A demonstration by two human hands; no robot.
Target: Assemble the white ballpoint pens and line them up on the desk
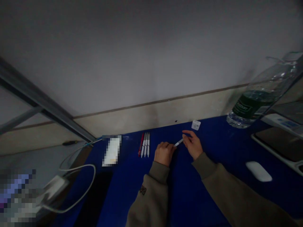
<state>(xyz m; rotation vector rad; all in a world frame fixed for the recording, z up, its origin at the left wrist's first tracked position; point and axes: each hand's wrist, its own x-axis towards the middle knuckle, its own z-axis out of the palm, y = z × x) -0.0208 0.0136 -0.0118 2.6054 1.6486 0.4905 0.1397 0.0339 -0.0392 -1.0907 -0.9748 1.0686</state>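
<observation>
Between my two hands a white pen point(178, 142) is held at a slant over the blue tabletop point(184, 192). My left hand point(163, 153) is closed on its lower end. At the upper end, the thumb and fingers of my right hand point(193, 145) pinch the pen, with the index finger stretched out. To the left of my left hand lie several white pens point(145, 145) side by side, along with one red pen point(141, 144). The tip of the held pen is hidden by my left fingers.
A large clear water bottle point(253, 104) with a green label stands at the back right. A small white square item point(196, 125) lies near the wall. A white mouse-shaped object point(259, 171) rests at right. White cable point(94, 176) loops over the left edge, near a blurred-out rectangle point(112, 151).
</observation>
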